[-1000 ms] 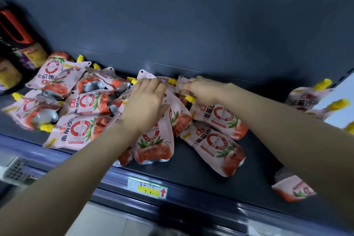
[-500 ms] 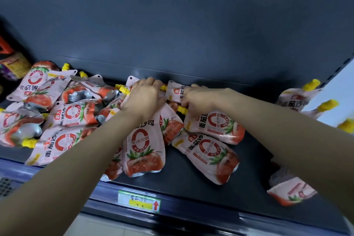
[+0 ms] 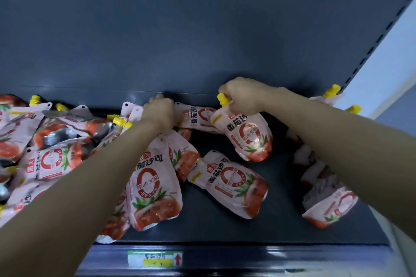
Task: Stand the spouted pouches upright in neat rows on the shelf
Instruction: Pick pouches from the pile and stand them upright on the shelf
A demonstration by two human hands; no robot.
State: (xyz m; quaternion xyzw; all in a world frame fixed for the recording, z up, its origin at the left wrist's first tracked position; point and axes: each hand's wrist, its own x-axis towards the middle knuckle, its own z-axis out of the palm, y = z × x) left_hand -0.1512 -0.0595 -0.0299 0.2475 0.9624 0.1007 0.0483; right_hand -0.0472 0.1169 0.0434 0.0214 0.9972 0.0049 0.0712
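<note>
Pouches mostly lie heaped, none in rows; right hand lifts one pouch by its top near the shelf back edge; left hand clutches another's top.

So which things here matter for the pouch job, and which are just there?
Job:
- lifted pouch in right hand
- left hand on pouch tops
- flat pouch
- heaped pouches
- shelf

Just there:
- price label
- back panel

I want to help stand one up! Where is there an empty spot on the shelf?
Bare shelf shows in front, between the flat pouch and the price tag, and behind it, under the lifted pouch. The left pile is crowded.
</note>
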